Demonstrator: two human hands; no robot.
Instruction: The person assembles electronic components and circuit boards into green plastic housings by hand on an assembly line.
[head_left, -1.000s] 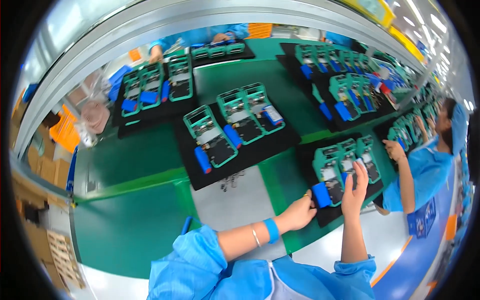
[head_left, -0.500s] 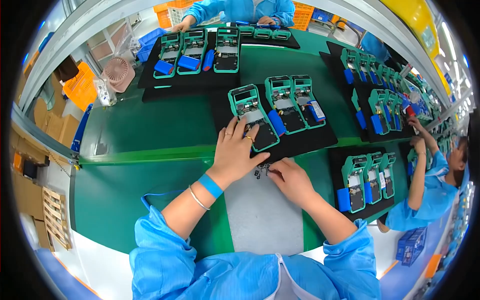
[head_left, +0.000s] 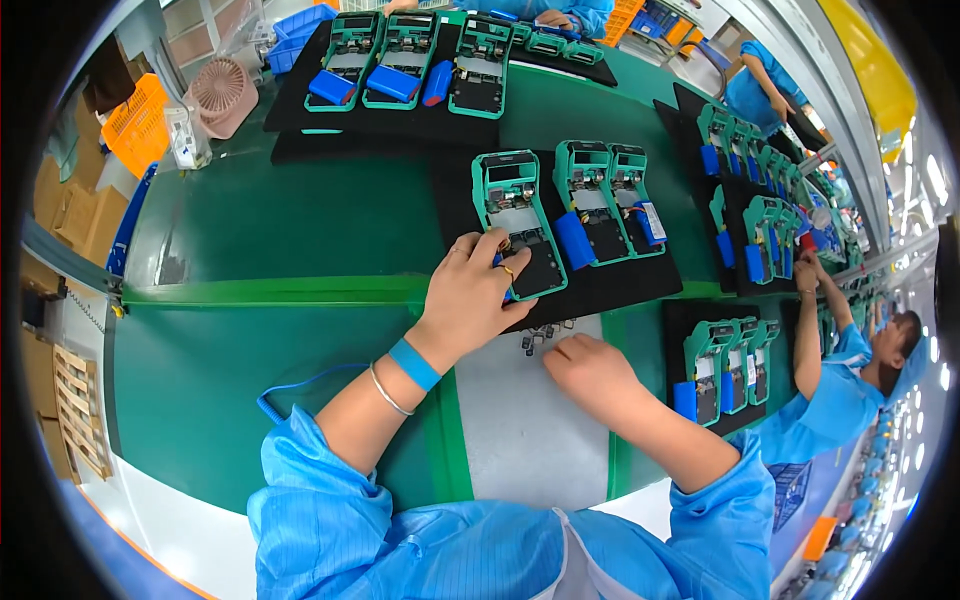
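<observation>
My left hand [head_left: 468, 285] lies over the left edge of an opened green device housing [head_left: 518, 222], fingers bent onto its inside and thumb by its lower end. Bits of blue show under the fingers. My right hand [head_left: 600, 372] is closed above the grey mat [head_left: 535, 430], its fingertips tucked under and hidden; whether they pinch a small part cannot be seen. Beside it lie several small black parts [head_left: 528, 344]. Two more housings [head_left: 590, 205] with a blue battery pack [head_left: 574, 240] stand right of the first on a black pad [head_left: 600, 285].
More housings with blue batteries [head_left: 393, 84] sit on black pads at the back left and right [head_left: 708, 372]. A pink fan [head_left: 222, 92] stands at the far left. Co-workers in blue work across the bench and at the right [head_left: 835, 400]. A blue coiled cord [head_left: 300, 382] lies left.
My right hand has drawn slightly right and nearer me from the black parts, its fingers curling under. My left hand stays on the housing. The whole view has shifted a little.
</observation>
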